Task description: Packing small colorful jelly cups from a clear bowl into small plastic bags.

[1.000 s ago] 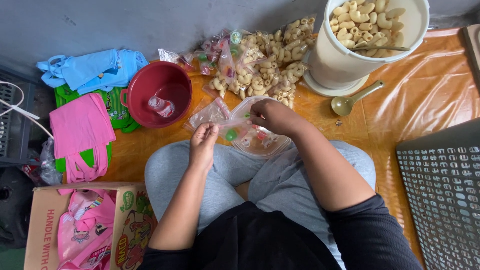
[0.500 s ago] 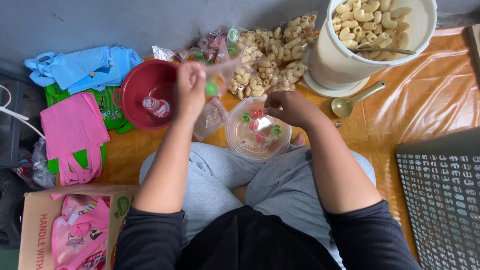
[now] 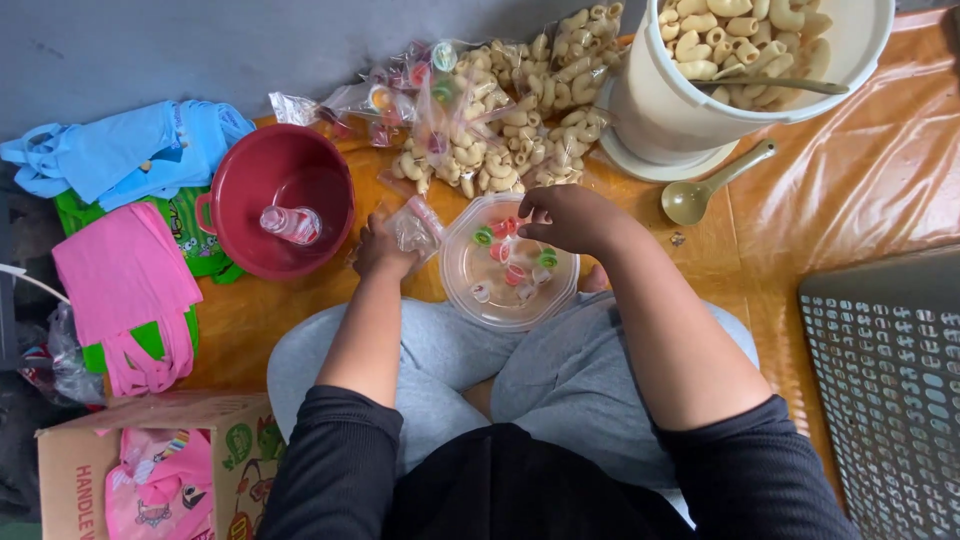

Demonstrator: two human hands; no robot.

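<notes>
left hand (image 3: 380, 250) lowered, orange floor sheet (image 3: 880, 190), grey wall (image 3: 200, 50)

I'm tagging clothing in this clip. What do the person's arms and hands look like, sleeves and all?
Both arms wear black sleeves pushed up to about the elbow, leaving the forearms bare. The left hand and right hand are bare: no gloves, and no rings, watch or bracelets visible from this view.

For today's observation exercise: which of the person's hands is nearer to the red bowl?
Left. The left hand holds a small clear bag just beside the rim of the red bowl. The right hand is farther away, over the clear round container of small colourful pieces.
</notes>
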